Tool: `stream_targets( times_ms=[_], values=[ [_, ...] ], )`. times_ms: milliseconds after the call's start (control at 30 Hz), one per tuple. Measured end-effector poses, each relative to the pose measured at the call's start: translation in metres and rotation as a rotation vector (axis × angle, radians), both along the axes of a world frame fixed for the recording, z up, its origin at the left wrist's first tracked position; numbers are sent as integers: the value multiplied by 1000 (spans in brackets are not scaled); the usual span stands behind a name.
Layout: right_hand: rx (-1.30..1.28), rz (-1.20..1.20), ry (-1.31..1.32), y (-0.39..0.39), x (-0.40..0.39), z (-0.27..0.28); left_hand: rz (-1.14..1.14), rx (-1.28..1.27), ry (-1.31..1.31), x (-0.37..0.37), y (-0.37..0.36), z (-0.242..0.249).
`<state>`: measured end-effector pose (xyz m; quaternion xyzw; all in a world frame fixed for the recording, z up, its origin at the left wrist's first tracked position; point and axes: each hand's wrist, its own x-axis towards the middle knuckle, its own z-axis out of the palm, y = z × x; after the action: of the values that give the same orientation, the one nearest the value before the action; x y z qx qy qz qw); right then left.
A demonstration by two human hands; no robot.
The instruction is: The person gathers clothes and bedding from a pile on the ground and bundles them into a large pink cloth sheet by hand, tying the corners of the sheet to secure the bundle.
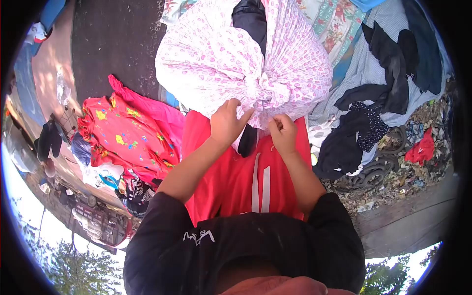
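Note:
A white cloth bundle [211,64] with pink heart-like prints lies in front of me, gathered into a twisted knot [268,91] at its near side. My left hand [228,122] rests at the lower left edge of the knot, thumb spread apart from the fingers. Just below the knot on the right, my right hand [283,133] has its fingers curled in a pinch at the cloth's lower edge. Something dark and shiny [250,22] shows through a gap at the top of the bundle. Red trousers [231,172] with white drawstrings are beneath my hands.
Red floral clothing [130,132] lies left, beside a dark mat [118,44]. Dark garments [391,69] and a black polka-dot cloth [371,123] lie on a light-blue sheet [339,88] at right. Scraps and a small red cloth [420,147] cover ground farther right.

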<state>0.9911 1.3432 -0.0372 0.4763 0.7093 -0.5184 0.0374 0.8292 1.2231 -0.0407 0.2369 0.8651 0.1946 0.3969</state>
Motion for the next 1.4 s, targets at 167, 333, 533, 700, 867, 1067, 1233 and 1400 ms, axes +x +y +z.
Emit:
stream_targets(
  times_ms=[167, 333, 533, 700, 867, 1067, 1233, 1400],
  values=[
    [489, 218, 123, 55, -82, -30, -5, 13, 66, 22, 11, -18],
    [437, 627, -214, 71, -143, -67, -6, -83, -94, 40, 15, -41],
    [487, 600, -247, 84, -152, -136, 37, 62, -150, 55, 4, -53],
    [368, 544, -387, 83, -171, -152, 93, 64, -151, 74, -10, -77],
    [323, 73, 258, 89, -96, -52, 172, 98, -294, 81, -71, -37],
    [10, -94, -191, -75, 113, -82, 163, -143, -618, 160, -112, -73],
    [-157, 84, -341, -139, 156, -122, -23, -334, -399, 162, -87, -80],
    [-675, -612, -199, -137, 172, -126, 285, -169, -498, 198, -97, -111]
  ],
)
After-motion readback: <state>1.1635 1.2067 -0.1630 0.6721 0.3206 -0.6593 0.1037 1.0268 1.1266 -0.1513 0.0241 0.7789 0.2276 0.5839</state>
